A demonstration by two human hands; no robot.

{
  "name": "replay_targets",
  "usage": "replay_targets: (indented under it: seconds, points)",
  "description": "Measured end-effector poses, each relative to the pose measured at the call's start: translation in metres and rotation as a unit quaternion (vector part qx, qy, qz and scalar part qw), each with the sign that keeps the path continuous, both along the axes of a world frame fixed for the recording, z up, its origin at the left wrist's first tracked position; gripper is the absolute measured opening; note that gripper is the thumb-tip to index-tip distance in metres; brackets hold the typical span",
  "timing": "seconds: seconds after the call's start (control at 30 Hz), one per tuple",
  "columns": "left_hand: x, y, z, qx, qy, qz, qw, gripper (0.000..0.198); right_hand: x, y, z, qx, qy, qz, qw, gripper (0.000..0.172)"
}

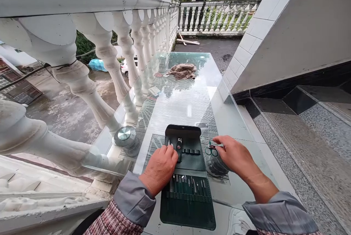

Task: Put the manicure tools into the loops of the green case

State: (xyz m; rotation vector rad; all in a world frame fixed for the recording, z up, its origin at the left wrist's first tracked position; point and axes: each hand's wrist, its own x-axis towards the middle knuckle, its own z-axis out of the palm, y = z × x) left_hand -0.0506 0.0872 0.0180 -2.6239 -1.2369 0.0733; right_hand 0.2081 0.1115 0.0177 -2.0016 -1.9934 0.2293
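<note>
A dark green manicure case [188, 215] lies unfolded on the glass table. Its lower half holds a row of slim metal tools [189, 183] in loops. On the upper half, a nail clipper [179, 143] sits under a strap, beside several vacant loops. My left hand [160, 167] is closed at the left edge of that upper half; a shiny tip shows above the fingers, but what they grip is mostly hidden. To the right of the case, my right hand [236, 154] pinches small scissors [211, 150] with green finger rings; a dark red piece shows at their middle.
Farther along the glass table [233, 118] lies a crumpled brown cloth [182, 71], with a small card [154, 91] nearer. A round metal-capped table leg [126, 138] stands at left. White balusters [94, 77] run along the left, and stone steps [309, 129] rise at right.
</note>
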Motion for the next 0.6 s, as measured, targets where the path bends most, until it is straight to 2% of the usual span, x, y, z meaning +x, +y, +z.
replay_targets:
  seconds: [0.13,0.27,0.37,0.43,0.5,0.6]
  points:
    - [0.0,-0.001,-0.001,0.001,0.003,-0.001,1.0,0.023,-0.007,-0.006,-0.005,-0.002,-0.082,0.038,0.996,0.033]
    - [0.0,-0.001,-0.002,0.003,0.003,-0.003,1.0,0.022,-0.005,-0.006,-0.002,0.035,-0.07,0.04,0.996,0.035]
    - [0.0,0.0,-0.002,0.005,0.003,-0.004,1.0,0.022,0.001,-0.003,0.006,0.09,0.024,-0.003,0.996,0.037]
    - [0.0,0.0,-0.002,0.004,0.003,-0.003,1.0,0.022,0.007,-0.001,0.01,0.11,0.112,-0.047,0.986,0.03]
    - [0.0,0.0,-0.002,0.003,0.002,-0.003,1.0,0.022,0.013,0.0,0.012,0.096,0.201,-0.082,0.971,0.024]
    - [0.0,-0.001,-0.001,0.006,0.001,-0.001,1.0,0.023,0.02,-0.002,0.009,0.048,0.294,-0.092,0.95,0.028]
